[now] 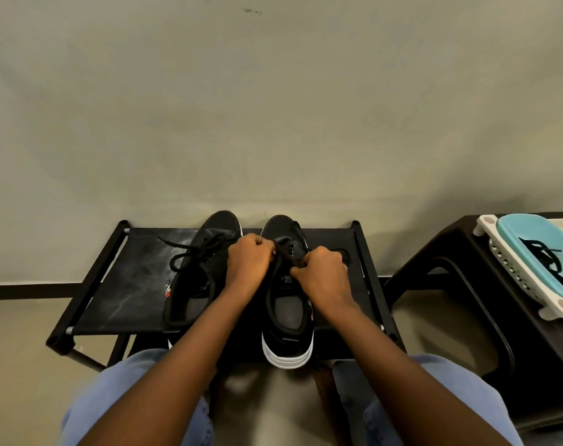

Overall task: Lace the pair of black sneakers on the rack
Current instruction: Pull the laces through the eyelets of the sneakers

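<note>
Two black canvas sneakers with white soles [286,317] stood side by side on the black fabric-topped rack [125,284], toes toward the wall. The left hand [249,260] and right hand [322,275] were curled over the right shoe's black lace [281,249], apparently pinching it; the fingertips were hidden. The left shoe's loose lace [180,252] trailed onto the rack. A blue-and-white basket [531,252], cut off at the frame edge, held dark cord.
</note>
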